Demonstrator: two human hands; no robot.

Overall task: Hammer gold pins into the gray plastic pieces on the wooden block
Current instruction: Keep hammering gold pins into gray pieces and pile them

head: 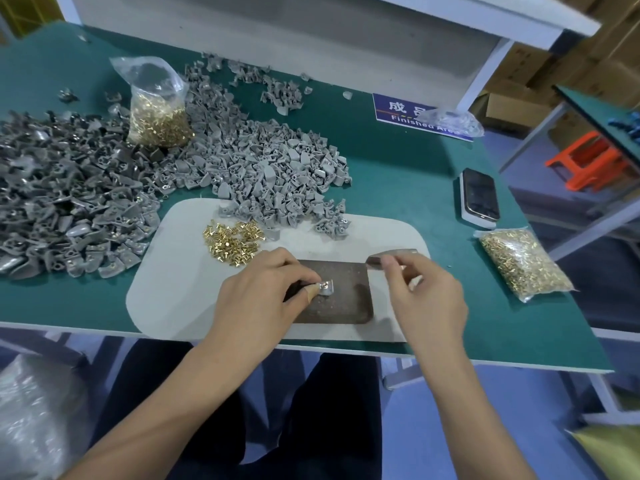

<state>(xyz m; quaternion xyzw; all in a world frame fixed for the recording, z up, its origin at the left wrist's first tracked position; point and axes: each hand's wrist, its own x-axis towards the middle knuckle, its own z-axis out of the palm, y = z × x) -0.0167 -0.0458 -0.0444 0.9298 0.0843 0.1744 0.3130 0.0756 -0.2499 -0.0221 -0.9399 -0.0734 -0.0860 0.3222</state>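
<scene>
— While we look down from the head camera, where do we have the piece?

— We pinch one gray piece (326,287) with our left hand (258,299), fingertips curled round its edge, holding it down on the dark block (341,308). The block lies on a pale mat (166,289) at the near edge of the green table (408,174).

— And our right hand (424,299)?

— We curl it round a hammer (391,255); its metal head sticks out past our fingers, above the block's far right corner. The handle is mostly hidden in our grip.

— Pins?

— We see a loose heap of gold pins (232,243) on the mat, just beyond our left hand. One bag of pins (157,109) stands among the gray parts at the far left; another bag (523,265) lies flat at the right of the mat.

— Other parts?

— We have a light gray pile (270,164) spilling onto the mat's far edge, and a darker pile (59,199) at the left. A phone (479,197) lies right of the mat, and a blue sign (405,114) sits farther back.
</scene>
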